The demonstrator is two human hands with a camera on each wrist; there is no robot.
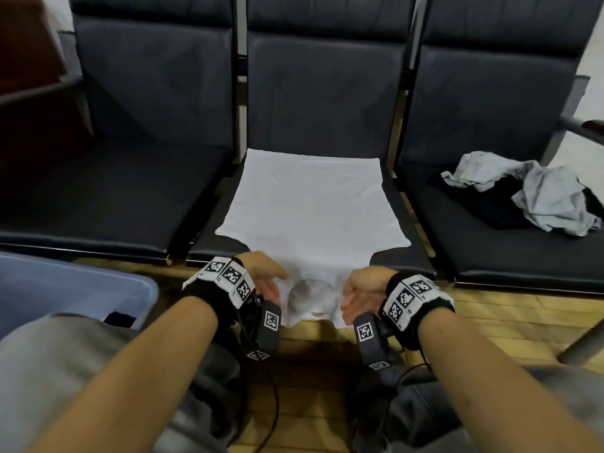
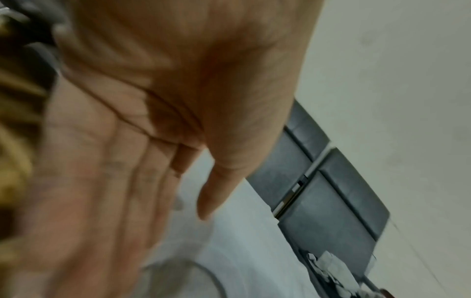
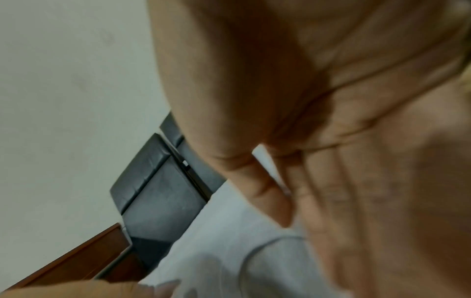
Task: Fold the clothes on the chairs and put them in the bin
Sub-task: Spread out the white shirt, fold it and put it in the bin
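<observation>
Shirt [image 1: 313, 204] collar hangs off the middle seat [image 1: 395, 253] between the left hand [image 1: 266, 276] and right hand [image 1: 362, 289], both flat-fingered, hem toward the backrest; only the head view shows the bin [image 1: 78, 289] and crumpled clothes [image 1: 536, 194] rightward.

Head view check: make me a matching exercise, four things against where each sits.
Things:
1. white T-shirt
2. crumpled grey clothes
3. blue bin
4. left hand

Places:
A. on the right chair seat
B. on the floor, left of the middle chair
C. at the T-shirt's collar end, left of the neck opening
D. spread flat on the middle chair seat

Pairs: 1-D, 2-A, 3-B, 4-C
</observation>
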